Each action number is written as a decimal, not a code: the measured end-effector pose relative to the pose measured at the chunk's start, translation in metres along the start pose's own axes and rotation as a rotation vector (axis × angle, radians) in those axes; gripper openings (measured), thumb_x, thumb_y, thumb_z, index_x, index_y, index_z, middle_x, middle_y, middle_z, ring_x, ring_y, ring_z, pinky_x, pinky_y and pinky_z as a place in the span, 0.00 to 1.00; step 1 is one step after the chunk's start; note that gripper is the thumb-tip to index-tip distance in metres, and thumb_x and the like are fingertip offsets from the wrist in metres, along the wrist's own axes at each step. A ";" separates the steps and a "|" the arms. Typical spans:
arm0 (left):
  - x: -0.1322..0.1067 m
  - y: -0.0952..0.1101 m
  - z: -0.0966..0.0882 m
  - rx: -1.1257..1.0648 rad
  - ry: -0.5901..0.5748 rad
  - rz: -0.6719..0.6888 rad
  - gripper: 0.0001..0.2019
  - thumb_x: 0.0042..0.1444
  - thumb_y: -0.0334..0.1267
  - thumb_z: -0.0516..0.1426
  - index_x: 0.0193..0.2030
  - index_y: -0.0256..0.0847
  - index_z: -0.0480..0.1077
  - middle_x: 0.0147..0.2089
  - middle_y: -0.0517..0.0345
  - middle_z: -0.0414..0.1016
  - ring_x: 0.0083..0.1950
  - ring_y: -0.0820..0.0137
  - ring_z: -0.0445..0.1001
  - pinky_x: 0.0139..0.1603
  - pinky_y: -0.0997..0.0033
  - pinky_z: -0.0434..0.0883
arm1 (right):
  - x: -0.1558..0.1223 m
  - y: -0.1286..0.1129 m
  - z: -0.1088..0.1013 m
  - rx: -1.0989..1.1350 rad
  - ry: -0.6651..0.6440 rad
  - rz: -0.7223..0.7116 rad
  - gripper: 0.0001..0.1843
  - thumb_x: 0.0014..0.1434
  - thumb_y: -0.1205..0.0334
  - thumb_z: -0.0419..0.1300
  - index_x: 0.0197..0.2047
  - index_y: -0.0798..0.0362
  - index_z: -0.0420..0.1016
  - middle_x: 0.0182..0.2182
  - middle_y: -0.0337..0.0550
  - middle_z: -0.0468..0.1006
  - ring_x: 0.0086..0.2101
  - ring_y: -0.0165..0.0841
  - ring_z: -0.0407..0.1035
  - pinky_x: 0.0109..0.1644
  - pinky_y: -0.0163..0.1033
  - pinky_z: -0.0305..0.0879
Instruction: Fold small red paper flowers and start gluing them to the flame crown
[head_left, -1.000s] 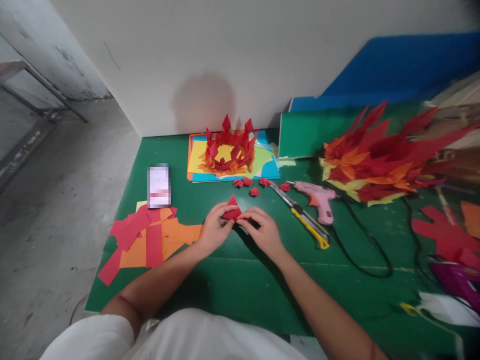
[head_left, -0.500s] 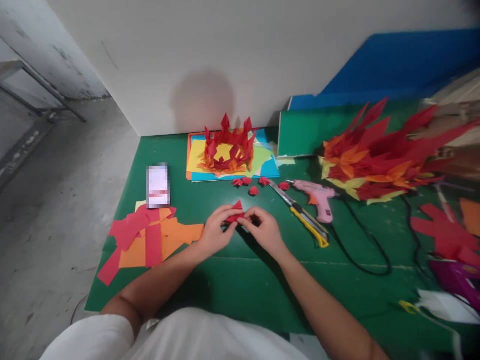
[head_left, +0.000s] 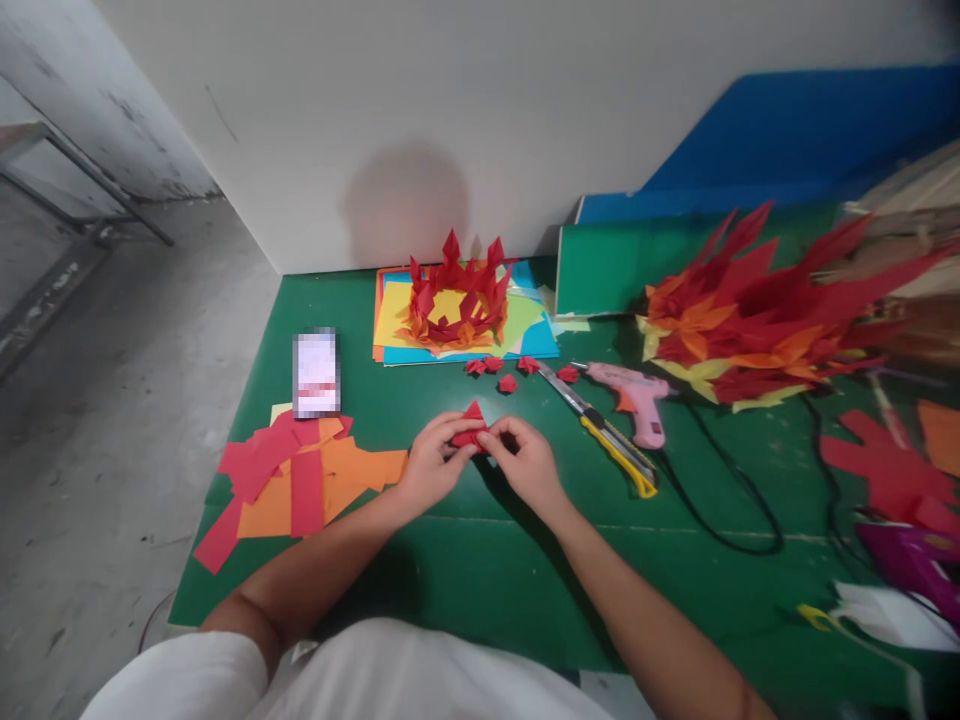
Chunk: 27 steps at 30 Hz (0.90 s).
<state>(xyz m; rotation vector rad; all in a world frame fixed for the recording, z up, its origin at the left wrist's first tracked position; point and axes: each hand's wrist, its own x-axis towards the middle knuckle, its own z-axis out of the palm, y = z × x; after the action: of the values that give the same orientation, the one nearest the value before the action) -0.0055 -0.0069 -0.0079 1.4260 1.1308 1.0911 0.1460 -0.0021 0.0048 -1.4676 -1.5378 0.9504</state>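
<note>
Both of my hands pinch one small piece of folded red paper (head_left: 471, 424) above the green table, its pointed tip facing away from me. My left hand (head_left: 435, 462) grips its left side, fingers over the front and thumb below. At its right edge, the thumb and index finger of my right hand (head_left: 528, 462) press on the paper. My fingers hide part of the folds. Just beyond lie several small red folded paper pieces (head_left: 508, 383). A utility knife with a yellow handle (head_left: 611, 440) and a pink glue gun (head_left: 636, 395) rest to the right of my right hand.
Red and orange paper strips (head_left: 306, 480) lie in a pile at left, below a phone (head_left: 316, 372). A red paper crown (head_left: 454, 300) sits on coloured sheets (head_left: 394, 310) at the back. A larger flame-coloured paper piece (head_left: 750, 320) and the glue gun's black cord (head_left: 720, 525) occupy the right.
My right thumb and fingers have shifted slightly left and up onto the red paper, whose tip has tilted a little left. Everything else stays where it was.
</note>
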 end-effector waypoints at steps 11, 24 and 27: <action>0.000 0.001 0.001 0.020 -0.001 0.043 0.13 0.51 0.32 0.59 0.45 0.43 0.73 0.49 0.50 0.68 0.47 0.68 0.73 0.40 0.69 0.78 | -0.003 0.000 0.003 -0.049 0.033 -0.042 0.13 0.56 0.56 0.57 0.23 0.52 0.65 0.20 0.35 0.66 0.23 0.28 0.60 0.27 0.34 0.57; -0.001 -0.002 0.003 0.012 0.018 0.045 0.14 0.51 0.27 0.57 0.44 0.43 0.73 0.48 0.50 0.68 0.46 0.69 0.73 0.40 0.70 0.76 | -0.002 -0.002 0.005 -0.046 0.006 -0.030 0.13 0.54 0.57 0.58 0.22 0.51 0.62 0.20 0.34 0.64 0.22 0.27 0.58 0.27 0.34 0.55; -0.001 -0.001 0.002 0.004 0.021 0.048 0.13 0.51 0.28 0.57 0.43 0.42 0.74 0.48 0.49 0.68 0.46 0.69 0.73 0.41 0.69 0.76 | -0.002 -0.003 0.004 -0.016 -0.006 -0.023 0.12 0.53 0.57 0.58 0.23 0.51 0.61 0.21 0.34 0.63 0.23 0.27 0.57 0.27 0.34 0.54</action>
<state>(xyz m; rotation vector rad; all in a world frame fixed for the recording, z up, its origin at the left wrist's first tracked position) -0.0034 -0.0082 -0.0095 1.4542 1.1199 1.1402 0.1407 -0.0040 0.0062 -1.4565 -1.5665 0.9321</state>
